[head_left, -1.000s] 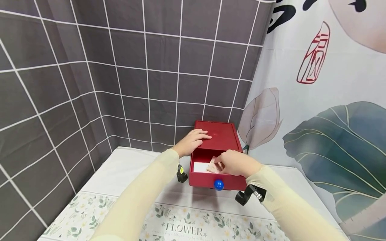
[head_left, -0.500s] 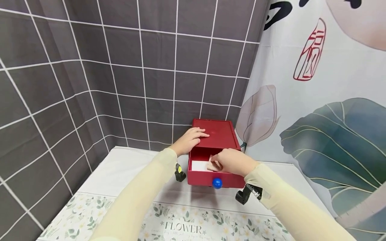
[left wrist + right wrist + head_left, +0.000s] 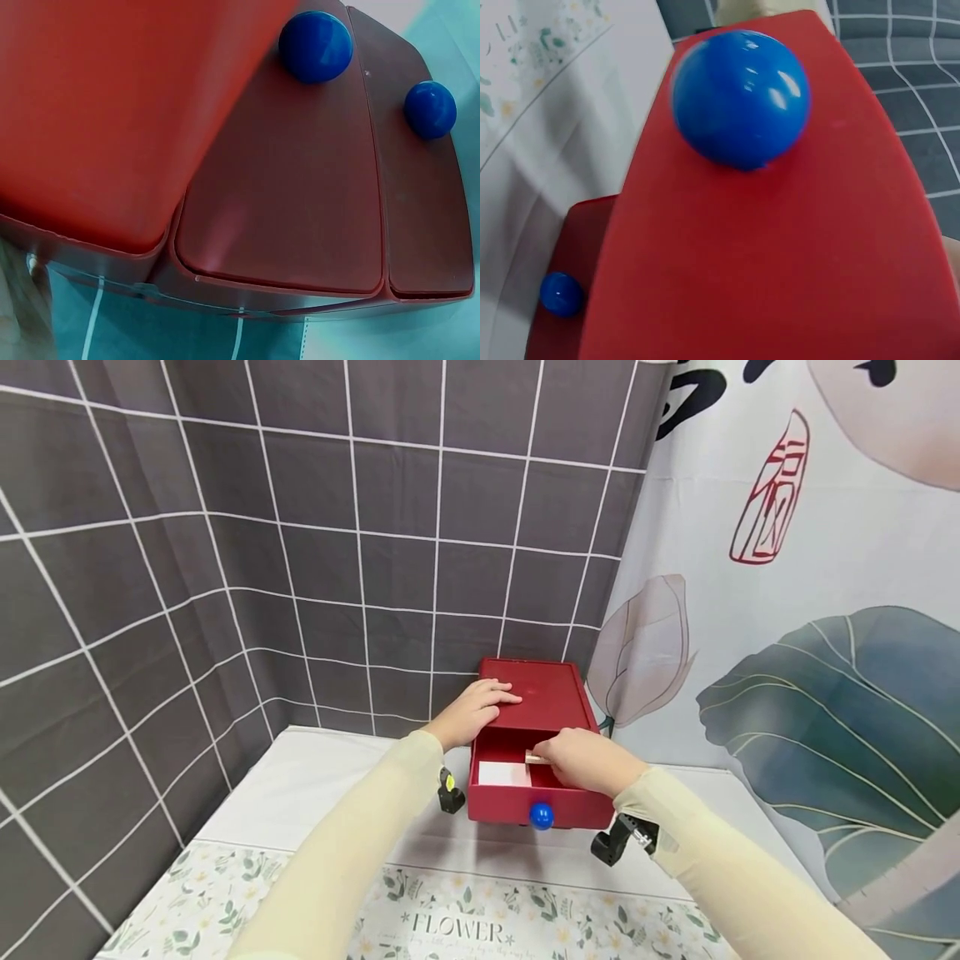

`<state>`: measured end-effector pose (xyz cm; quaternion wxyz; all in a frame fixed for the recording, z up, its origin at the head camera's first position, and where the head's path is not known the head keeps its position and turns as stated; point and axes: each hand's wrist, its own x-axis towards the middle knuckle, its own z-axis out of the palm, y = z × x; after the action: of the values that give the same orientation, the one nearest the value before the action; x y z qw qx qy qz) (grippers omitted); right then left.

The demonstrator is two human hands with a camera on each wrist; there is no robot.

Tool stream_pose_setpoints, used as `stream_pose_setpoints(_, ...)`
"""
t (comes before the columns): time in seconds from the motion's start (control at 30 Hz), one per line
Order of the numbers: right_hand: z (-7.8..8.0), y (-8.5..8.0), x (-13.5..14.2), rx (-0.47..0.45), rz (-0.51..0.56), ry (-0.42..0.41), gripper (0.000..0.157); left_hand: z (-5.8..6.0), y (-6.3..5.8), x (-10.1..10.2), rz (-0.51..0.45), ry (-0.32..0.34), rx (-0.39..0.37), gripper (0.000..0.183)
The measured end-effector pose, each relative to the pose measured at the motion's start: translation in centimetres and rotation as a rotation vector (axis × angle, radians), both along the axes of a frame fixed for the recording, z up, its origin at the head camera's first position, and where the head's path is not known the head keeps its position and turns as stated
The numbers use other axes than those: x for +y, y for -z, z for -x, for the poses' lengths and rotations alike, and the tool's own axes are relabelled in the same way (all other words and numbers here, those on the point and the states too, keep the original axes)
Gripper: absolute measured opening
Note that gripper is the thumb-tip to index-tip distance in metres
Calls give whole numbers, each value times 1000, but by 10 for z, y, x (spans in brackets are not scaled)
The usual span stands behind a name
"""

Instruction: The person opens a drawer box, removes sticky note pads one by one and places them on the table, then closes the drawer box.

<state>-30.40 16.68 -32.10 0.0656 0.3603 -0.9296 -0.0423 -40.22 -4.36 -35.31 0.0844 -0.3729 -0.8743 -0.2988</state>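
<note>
- A person's left hand [image 3: 474, 710] lies on top of a red cabinet [image 3: 543, 693], fingers extended across its left edge.
- The right hand [image 3: 588, 760] reaches over the pulled-out top drawer [image 3: 487, 806], its fingers curled to pinch a pale flat piece [image 3: 536, 758]; most of the grip is hidden behind the hand.
- The pale flat piece is at the right hand's fingertips, within the drawer's opening and toward its right side; whether it touches the drawer floor cannot be told.
- A white rectangular item [image 3: 504, 774] lies in the drawer's front left portion, beside the drawer front.
- A round blue knob [image 3: 542, 816] stands out from the middle of the drawer front, below the right hand.
- The left wrist view shows two closed lower drawers [image 3: 277, 187], each with a blue knob.
- The cabinet sits on a white surface [image 3: 330, 777], its back near a grey cloth with white grid lines [image 3: 397, 568]; a floral strip printed "FLOWER" [image 3: 457, 928] crosses the foreground.
</note>
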Motion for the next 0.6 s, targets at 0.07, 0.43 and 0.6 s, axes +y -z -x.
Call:
stream_pose_setpoints(0.07,1,-1,4,-6,8,-23,22,0,0,1,0,-3,-13,40)
stream_pose_setpoints(0.43,-2,-18,23,-78,65,-67,13,-1,1,1,-5,-11,-17,40)
stream_pose_setpoints(0.6,-3,-24,31,-69,102,-79,14,-2,0,0,-12,-15,-18,39)
